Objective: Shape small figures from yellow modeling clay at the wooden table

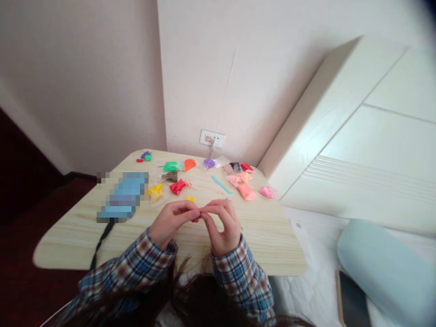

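Over the middle of the table, my left hand (175, 221) and my right hand (223, 225) meet at the fingertips. Both are closed in a pinch, and whatever lies between the fingers is too small and covered to name. A speck of yellow shows by the right fingertips. Just beyond the left hand lies a yellow piece of clay (190, 199). Farther back are a bag of red clay (178, 186), a bag of yellow clay (156, 192) and a light-blue modelling tool (221, 184).
Several more clay bags, including green (173, 166), orange (189, 164), purple (209, 163) and pink (267, 191), line the table's (102, 247) back and right. Small shaped pieces (147, 157) sit far left, near a blurred phone (124, 195) with a black strap. A wall socket (213, 138) is behind.
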The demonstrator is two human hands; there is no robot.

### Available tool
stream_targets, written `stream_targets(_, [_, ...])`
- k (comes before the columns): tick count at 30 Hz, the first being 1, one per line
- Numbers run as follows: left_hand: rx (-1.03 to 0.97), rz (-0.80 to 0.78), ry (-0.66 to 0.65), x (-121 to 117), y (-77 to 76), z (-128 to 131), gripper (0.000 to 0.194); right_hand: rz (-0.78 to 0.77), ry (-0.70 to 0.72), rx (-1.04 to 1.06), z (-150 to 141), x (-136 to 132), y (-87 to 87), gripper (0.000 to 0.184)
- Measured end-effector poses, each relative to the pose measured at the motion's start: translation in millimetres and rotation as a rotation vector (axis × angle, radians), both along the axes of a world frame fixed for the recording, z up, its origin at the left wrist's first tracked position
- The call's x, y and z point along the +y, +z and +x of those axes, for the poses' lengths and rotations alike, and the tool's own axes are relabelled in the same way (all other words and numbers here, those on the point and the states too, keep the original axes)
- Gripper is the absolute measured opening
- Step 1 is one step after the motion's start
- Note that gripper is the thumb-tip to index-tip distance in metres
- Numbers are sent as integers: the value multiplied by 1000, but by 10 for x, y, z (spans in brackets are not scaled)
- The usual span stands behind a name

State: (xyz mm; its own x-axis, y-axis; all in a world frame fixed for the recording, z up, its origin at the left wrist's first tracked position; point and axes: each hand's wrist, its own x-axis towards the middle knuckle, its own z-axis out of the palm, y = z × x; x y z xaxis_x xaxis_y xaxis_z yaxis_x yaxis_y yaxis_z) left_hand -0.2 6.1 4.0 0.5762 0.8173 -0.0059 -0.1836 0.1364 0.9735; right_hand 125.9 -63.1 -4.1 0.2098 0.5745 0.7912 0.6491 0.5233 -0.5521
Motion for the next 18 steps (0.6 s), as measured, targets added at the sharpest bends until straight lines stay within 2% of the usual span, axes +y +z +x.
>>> stream_targets(3, [-29, 56, 10, 11, 12, -6, 17, -27, 37, 22, -4, 26, 2, 8])
stream_targets(5, [-30, 73, -22, 13, 12, -1, 17, -24, 11, 59, -9, 36, 0, 6])
stream_targets(7, [1, 82, 4, 9, 10, 9, 15, -17, 16, 114, -9, 37, -10, 3])
stream_targets(13, [-21, 73, -17, -10, -6, 19, 20, -31, 52, 55, 30, 37, -46, 5])
stream_targets(18, [0, 87, 23, 1, -29, -4, 22, -50, 52, -29, 24, 33, -39, 5])
